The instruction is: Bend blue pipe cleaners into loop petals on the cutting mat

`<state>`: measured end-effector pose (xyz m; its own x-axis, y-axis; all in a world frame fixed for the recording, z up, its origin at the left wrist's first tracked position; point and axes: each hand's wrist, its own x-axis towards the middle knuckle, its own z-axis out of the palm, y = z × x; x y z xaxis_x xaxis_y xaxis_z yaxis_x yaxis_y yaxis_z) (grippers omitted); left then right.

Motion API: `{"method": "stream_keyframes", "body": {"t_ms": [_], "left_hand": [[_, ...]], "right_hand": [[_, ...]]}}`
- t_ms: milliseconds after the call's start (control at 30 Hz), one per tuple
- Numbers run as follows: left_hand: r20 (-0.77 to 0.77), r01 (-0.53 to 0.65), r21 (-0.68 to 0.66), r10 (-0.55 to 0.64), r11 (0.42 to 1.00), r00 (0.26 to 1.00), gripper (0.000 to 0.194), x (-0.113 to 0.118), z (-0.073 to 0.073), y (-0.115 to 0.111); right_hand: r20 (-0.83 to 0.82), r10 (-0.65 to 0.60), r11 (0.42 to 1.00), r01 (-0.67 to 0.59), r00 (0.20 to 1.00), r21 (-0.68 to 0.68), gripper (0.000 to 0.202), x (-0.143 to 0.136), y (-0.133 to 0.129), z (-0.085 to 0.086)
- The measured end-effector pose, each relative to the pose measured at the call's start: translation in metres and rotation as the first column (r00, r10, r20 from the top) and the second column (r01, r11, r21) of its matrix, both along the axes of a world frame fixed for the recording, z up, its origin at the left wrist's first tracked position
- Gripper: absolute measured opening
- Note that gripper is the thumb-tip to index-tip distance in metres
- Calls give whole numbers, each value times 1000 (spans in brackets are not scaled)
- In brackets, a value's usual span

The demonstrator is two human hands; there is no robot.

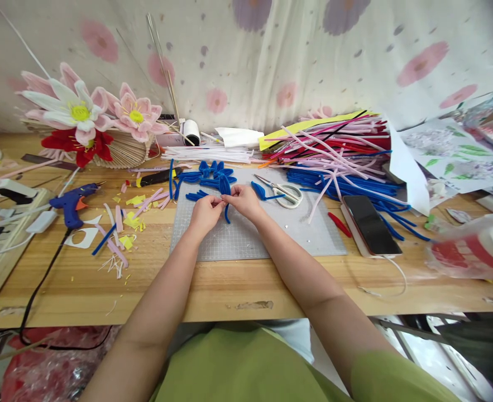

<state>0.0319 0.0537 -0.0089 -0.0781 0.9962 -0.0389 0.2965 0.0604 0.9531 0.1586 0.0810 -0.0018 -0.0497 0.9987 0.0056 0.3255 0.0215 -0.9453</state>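
My left hand and my right hand meet over a grey cutting mat. Between their closed fingertips is a blue pipe cleaner bent into a petal-like loop, its tail hanging below. Just behind my hands lie more bent blue pipe cleaner shapes. A separate blue pipe cleaner petal rests right of my right hand, beside scissors with white handles. Fingers hide part of the held piece.
On the left are a blue glue gun, scattered pink and yellow scraps and finished fuzzy flowers. Piled pink, red and blue pipe cleaners lie at the back right. A phone and a bagged cup sit at right.
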Motion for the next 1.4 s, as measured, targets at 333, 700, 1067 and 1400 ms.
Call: {"method": "stream_keyframes", "body": {"t_ms": [333,700,1067,1400], "left_hand": [[543,150,-160,-40,976,839,19,2,9,-2],[802,438,-229,-86,870,591,24,-4,16,-5],[794,486,-220,-134,845,592,22,-11,12,0],[411,243,-260,-121,935,904,23,-8,13,10]], "right_hand": [[-626,300,829,-521,720,-202,33,14,1,4],[-783,286,755,-634,552,-171,24,16,3,-5],[-760,310,746,-642,571,-177,29,16,1,2],[-553,171,878,-381,816,-290,36,16,8,-6]]}}
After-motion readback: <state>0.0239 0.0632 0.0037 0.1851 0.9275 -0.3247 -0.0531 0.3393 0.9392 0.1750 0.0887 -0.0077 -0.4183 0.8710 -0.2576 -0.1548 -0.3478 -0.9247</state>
